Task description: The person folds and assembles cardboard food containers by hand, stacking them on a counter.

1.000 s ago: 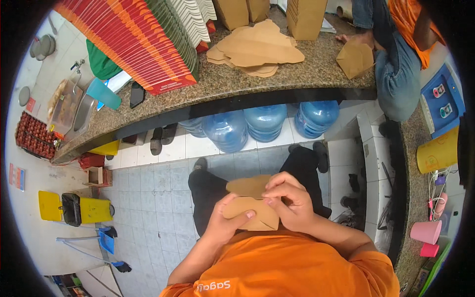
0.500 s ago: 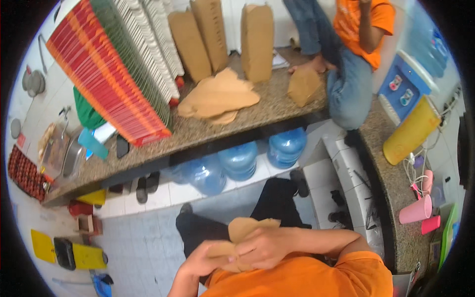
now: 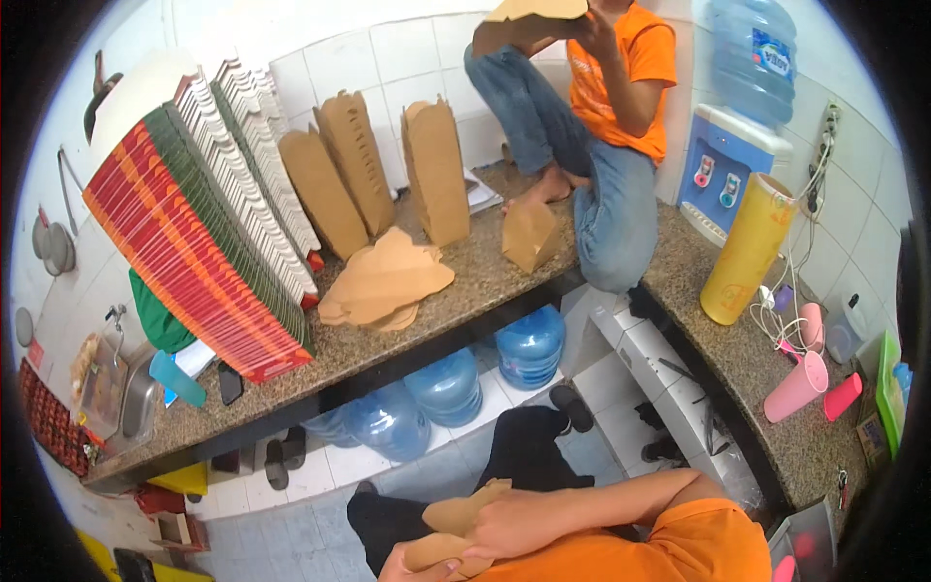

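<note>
Low in the view, over my lap, both hands grip a brown cardboard piece with folded, curved flaps. My left hand is closed around its near left part, and the lower edge of the picture cuts this hand off. My right hand closes on the right side of the cardboard, fingers bent over it. Ahead on the granite counter lies a loose pile of flat brown cardboard blanks. Behind the pile, tall stacks of folded brown cardboard stand upright. A small folded brown box sits farther right.
Tall stacks of red-and-white cartons lean at left. A person sits on the counter, holding up brown cardboard. Blue water jugs stand below. To the right are a yellow roll and a pink cup.
The view has tilted upward, so the counter sits lower in the picture. My hands, still on the cardboard, appear lower. Raised cardboard in the other person's hands has come into view.
</note>
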`<action>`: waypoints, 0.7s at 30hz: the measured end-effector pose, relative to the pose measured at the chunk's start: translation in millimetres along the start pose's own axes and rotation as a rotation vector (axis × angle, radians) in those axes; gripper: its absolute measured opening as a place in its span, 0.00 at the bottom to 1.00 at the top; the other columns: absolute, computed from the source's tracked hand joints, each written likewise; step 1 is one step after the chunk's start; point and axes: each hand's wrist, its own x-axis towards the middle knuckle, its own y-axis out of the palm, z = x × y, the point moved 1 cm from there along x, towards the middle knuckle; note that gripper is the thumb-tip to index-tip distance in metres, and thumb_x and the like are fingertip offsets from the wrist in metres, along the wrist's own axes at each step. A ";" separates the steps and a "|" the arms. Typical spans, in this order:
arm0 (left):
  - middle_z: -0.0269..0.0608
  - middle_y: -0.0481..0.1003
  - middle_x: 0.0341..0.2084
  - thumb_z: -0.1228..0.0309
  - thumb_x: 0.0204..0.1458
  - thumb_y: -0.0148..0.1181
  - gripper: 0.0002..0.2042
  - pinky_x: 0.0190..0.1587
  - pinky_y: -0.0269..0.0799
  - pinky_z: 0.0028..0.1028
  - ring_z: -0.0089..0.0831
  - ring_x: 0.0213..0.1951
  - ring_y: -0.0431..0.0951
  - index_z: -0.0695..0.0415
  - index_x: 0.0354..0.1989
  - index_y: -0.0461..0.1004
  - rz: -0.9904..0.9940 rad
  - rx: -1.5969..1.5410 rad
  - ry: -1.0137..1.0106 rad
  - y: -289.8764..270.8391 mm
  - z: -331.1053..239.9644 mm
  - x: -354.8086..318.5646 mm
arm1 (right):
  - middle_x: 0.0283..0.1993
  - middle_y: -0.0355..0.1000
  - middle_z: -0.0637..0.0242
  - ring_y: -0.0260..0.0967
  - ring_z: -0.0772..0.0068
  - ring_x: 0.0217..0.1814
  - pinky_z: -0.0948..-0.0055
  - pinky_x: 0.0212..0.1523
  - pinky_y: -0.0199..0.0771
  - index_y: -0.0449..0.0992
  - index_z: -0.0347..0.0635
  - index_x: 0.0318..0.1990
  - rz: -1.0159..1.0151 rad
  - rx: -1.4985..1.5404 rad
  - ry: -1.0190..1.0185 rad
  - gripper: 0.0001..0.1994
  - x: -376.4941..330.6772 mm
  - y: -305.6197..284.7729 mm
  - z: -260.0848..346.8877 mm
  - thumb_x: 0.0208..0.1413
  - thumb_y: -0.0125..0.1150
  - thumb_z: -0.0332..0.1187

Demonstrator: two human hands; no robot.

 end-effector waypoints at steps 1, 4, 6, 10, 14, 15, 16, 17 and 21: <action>0.40 0.84 0.43 0.77 0.57 0.66 0.11 0.45 0.77 0.27 0.27 0.41 0.82 0.66 0.47 0.81 0.017 0.010 0.017 -1.8 4.7 -2.1 | 0.38 0.78 0.48 0.78 0.45 0.45 0.52 0.47 0.78 0.84 0.36 0.37 0.143 0.049 0.130 0.20 3.9 -12.2 11.1 0.68 0.58 0.46; 0.44 0.84 0.39 0.75 0.58 0.67 0.11 0.44 0.78 0.27 0.31 0.40 0.83 0.65 0.48 0.82 -0.033 0.214 0.069 -23.1 22.7 -10.7 | 0.29 0.78 0.60 0.77 0.60 0.28 0.63 0.29 0.75 0.78 0.40 0.32 -0.369 -0.115 -0.307 0.18 5.7 -1.6 8.9 0.71 0.55 0.44; 0.49 0.80 0.49 0.78 0.57 0.65 0.21 0.53 0.77 0.31 0.36 0.51 0.80 0.64 0.60 0.76 0.121 0.020 0.170 -42.8 33.9 -15.3 | 0.29 0.76 0.61 0.77 0.59 0.30 0.63 0.30 0.75 0.77 0.41 0.32 -0.417 -0.095 -0.279 0.17 1.6 -6.9 4.0 0.69 0.58 0.43; 0.50 0.77 0.53 0.78 0.56 0.65 0.25 0.57 0.74 0.32 0.38 0.55 0.78 0.63 0.64 0.71 -0.037 0.014 0.206 -20.2 9.0 -9.7 | 0.31 0.72 0.63 0.77 0.59 0.32 0.61 0.32 0.74 0.73 0.41 0.35 -0.695 0.338 -0.157 0.14 -0.7 -8.3 -8.6 0.66 0.65 0.42; 0.51 0.74 0.57 0.79 0.55 0.64 0.29 0.60 0.72 0.34 0.40 0.59 0.75 0.62 0.68 0.67 -0.299 -0.056 0.364 18.0 -18.2 0.4 | 0.54 0.71 0.50 0.74 0.54 0.58 0.59 0.57 0.75 0.73 0.38 0.59 -0.976 0.264 -0.229 0.22 3.2 -18.4 -7.9 0.66 0.66 0.42; 0.51 0.73 0.59 0.79 0.55 0.63 0.30 0.61 0.71 0.34 0.40 0.60 0.74 0.62 0.68 0.65 -0.334 -0.069 0.399 27.4 -24.8 0.6 | 0.54 0.71 0.50 0.74 0.54 0.58 0.59 0.57 0.75 0.73 0.38 0.59 -0.975 0.269 -0.235 0.22 4.5 -17.6 -8.7 0.66 0.66 0.42; 0.51 0.72 0.60 0.80 0.55 0.63 0.31 0.62 0.71 0.35 0.41 0.61 0.74 0.62 0.69 0.64 -0.333 -0.080 0.415 33.1 -28.4 1.0 | 0.60 0.69 0.49 0.70 0.52 0.64 0.58 0.63 0.71 0.70 0.37 0.64 -0.956 0.129 -0.224 0.24 4.5 -14.8 -9.0 0.67 0.64 0.41; 0.51 0.71 0.61 0.80 0.55 0.63 0.32 0.63 0.70 0.35 0.41 0.62 0.73 0.62 0.70 0.63 -0.324 -0.086 0.416 36.5 -32.4 2.2 | 0.66 0.67 0.47 0.66 0.50 0.70 0.58 0.69 0.67 0.68 0.37 0.69 -0.933 -0.011 -0.213 0.27 4.8 -11.6 -9.9 0.68 0.63 0.40; 0.50 0.60 0.70 0.81 0.52 0.61 0.40 0.70 0.61 0.38 0.42 0.71 0.62 0.59 0.76 0.52 -0.138 0.003 0.320 25.8 -23.4 9.5 | 0.72 0.65 0.47 0.66 0.50 0.71 0.58 0.68 0.67 0.67 0.38 0.70 -0.995 0.151 -0.152 0.26 7.4 -2.7 -16.8 0.70 0.60 0.38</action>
